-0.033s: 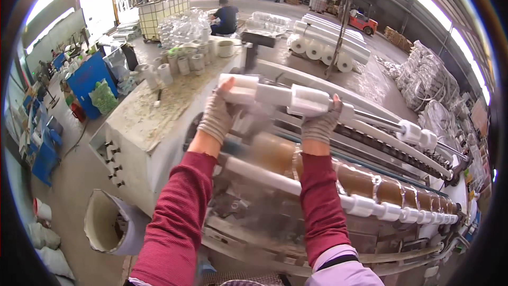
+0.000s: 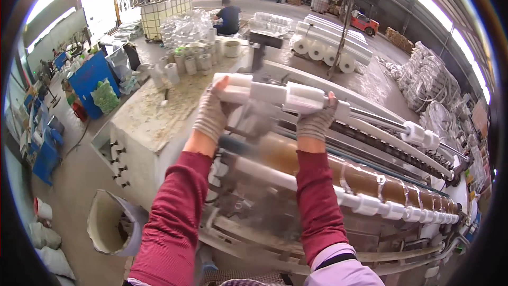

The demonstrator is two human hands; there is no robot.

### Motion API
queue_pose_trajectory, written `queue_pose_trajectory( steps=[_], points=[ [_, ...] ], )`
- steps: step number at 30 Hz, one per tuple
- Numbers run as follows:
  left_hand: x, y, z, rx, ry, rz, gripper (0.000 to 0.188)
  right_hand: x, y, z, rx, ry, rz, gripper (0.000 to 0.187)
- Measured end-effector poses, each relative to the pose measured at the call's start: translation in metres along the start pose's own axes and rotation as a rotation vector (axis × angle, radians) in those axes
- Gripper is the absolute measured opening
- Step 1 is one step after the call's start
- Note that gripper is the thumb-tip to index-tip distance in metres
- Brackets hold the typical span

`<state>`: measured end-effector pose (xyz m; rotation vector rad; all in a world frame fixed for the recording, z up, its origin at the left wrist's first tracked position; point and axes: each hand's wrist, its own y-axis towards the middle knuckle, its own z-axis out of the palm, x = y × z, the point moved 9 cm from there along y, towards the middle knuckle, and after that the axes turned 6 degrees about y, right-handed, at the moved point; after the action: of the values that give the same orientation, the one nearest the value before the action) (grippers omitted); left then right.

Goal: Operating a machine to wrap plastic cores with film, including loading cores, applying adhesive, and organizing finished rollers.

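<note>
My left hand (image 2: 210, 112), in a striped grey fingerless glove, is closed around a white film roll (image 2: 233, 80) at the left end of a row. My right hand (image 2: 316, 121), gloved alike, grips the right end of a thicker white roll (image 2: 305, 97). Between them sits a narrower white section (image 2: 267, 93). This row lines up with a metal shaft (image 2: 377, 118) running off to the right, where two more white rolls (image 2: 420, 134) sit. Below my forearms a brown roller (image 2: 365, 178) stretches across the machine, blurred near its left end.
A lower bar carries several white rolls (image 2: 370, 205). To the left, a worktop (image 2: 153, 119) holds several white rolls and cores (image 2: 172, 73). An open bin (image 2: 108, 228) stands at lower left. Behind are a seated person (image 2: 228, 18), large film rolls (image 2: 330, 55) and an orange forklift (image 2: 364, 23).
Both hands and the white rolls between them have shifted slightly left along the shaft. My grip looks the same. The whole view has turned a little.
</note>
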<state>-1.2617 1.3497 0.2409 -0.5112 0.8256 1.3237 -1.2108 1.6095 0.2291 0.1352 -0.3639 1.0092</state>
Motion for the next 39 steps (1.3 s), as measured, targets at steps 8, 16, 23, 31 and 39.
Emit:
queue_pose_trajectory(
  steps=[8,16,23,31,39],
  points=[
    [-0.25,-0.194,-0.237,-0.394,0.348,0.334,0.045,-0.311,-0.187,0.1,0.23,0.092,0.478,0.03],
    [-0.29,-0.474,-0.407,-0.985,0.961,0.059,0.047,-0.491,-0.46,-0.005,0.562,-0.658,0.989,0.03],
    [-0.366,-0.309,-0.406,-1.072,1.303,0.23,0.067,-0.55,-0.35,0.201,0.931,-0.562,0.318,0.024],
    [-0.44,-0.158,-0.342,-0.544,1.58,0.624,0.057,-0.527,-0.495,0.096,1.521,-1.097,0.647,0.057],
    [-0.193,-0.086,-0.089,0.075,1.222,0.52,0.072,-0.364,-0.334,0.045,1.201,-0.784,0.657,0.036]
  ],
)
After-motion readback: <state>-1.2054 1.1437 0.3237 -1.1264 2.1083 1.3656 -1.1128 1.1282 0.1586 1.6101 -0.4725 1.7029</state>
